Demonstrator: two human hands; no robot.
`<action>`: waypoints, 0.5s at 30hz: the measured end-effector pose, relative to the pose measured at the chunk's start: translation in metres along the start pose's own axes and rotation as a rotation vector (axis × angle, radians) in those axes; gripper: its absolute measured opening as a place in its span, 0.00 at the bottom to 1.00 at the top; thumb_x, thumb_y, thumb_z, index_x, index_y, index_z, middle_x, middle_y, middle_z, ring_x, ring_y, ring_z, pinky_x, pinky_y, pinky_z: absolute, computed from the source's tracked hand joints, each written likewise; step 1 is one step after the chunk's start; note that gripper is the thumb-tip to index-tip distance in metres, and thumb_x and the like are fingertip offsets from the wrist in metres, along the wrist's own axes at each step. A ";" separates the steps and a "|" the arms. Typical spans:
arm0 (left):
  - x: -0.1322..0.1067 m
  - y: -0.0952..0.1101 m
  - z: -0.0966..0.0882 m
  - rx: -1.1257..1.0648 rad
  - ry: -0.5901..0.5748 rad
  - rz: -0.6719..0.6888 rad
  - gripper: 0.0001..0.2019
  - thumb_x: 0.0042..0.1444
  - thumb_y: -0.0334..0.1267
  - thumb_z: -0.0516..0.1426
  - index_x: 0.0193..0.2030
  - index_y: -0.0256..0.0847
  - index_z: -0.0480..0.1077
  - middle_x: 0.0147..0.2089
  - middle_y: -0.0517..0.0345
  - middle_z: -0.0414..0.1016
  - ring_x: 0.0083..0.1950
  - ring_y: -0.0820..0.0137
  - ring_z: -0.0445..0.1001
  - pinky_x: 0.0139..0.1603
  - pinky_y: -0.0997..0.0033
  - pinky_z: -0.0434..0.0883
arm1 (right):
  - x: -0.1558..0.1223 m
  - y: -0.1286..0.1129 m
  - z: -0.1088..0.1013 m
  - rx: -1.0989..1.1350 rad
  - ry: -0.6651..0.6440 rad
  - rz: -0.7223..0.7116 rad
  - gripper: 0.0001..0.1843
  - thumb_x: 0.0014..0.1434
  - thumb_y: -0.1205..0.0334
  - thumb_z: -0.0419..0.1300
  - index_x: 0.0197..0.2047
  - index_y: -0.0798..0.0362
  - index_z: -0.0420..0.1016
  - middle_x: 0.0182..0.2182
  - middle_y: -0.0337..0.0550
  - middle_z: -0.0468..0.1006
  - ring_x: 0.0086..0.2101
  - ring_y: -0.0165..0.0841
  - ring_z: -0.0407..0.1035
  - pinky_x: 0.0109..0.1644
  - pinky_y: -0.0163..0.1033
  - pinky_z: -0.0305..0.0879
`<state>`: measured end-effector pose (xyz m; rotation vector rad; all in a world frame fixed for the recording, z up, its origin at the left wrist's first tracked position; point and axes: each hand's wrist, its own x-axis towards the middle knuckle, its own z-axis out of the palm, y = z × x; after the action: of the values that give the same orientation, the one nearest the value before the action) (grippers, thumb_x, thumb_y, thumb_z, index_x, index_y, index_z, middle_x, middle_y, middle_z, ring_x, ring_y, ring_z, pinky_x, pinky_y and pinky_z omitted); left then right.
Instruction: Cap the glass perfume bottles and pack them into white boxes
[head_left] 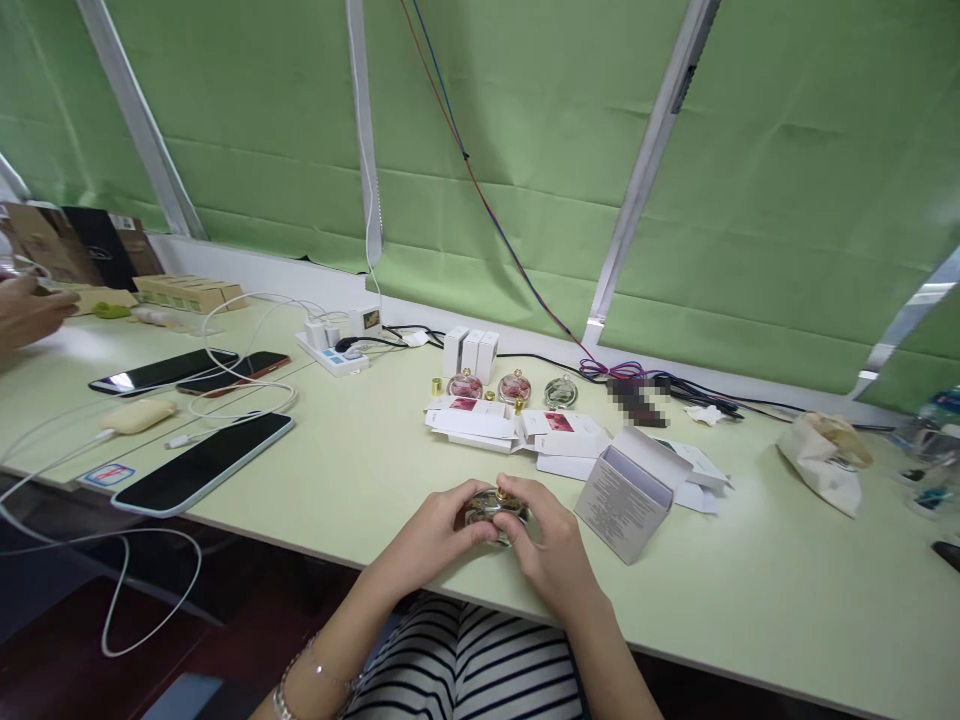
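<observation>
Between both hands I hold a round glass perfume bottle (487, 505) with a gold neck, close to the table's front edge. My left hand (442, 530) grips its left side, thumb across the front. My right hand (544, 535) closes on the right side, with fingers at the gold neck. To the right stands an opened white box (626, 500), its flap up. Beyond my hands are two pink bottles (465, 385) and a green bottle (561, 392), with small gold caps (437, 385) beside them. Flattened white cartons (566, 435) lie in front of these.
Small white boxes (471, 352) stand at the back. Phones (206, 465), white cables and a power strip (330, 355) occupy the left. A cloth bag (821, 460) sits at right, near dark cables (690, 392). Another person's hand (34, 310) shows at far left.
</observation>
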<state>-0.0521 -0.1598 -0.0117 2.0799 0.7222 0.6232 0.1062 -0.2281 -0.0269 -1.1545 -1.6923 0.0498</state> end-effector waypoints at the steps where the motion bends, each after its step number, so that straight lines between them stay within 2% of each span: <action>1: 0.000 0.000 0.000 0.006 -0.001 -0.003 0.10 0.55 0.40 0.55 0.44 0.42 0.68 0.36 0.61 0.74 0.37 0.69 0.70 0.37 0.73 0.65 | 0.000 0.000 0.000 -0.002 -0.001 -0.003 0.20 0.57 0.72 0.55 0.53 0.48 0.66 0.44 0.45 0.76 0.45 0.34 0.70 0.49 0.40 0.69; 15: 0.000 0.001 -0.001 0.043 -0.008 0.000 0.10 0.56 0.42 0.55 0.42 0.40 0.67 0.35 0.60 0.72 0.35 0.69 0.69 0.36 0.73 0.65 | 0.006 -0.002 -0.006 -0.009 -0.055 -0.013 0.19 0.57 0.71 0.54 0.51 0.49 0.68 0.43 0.46 0.77 0.44 0.35 0.72 0.47 0.42 0.70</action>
<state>-0.0525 -0.1600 -0.0109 2.1206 0.7373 0.6035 0.1088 -0.2281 -0.0191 -1.1578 -1.7504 0.0667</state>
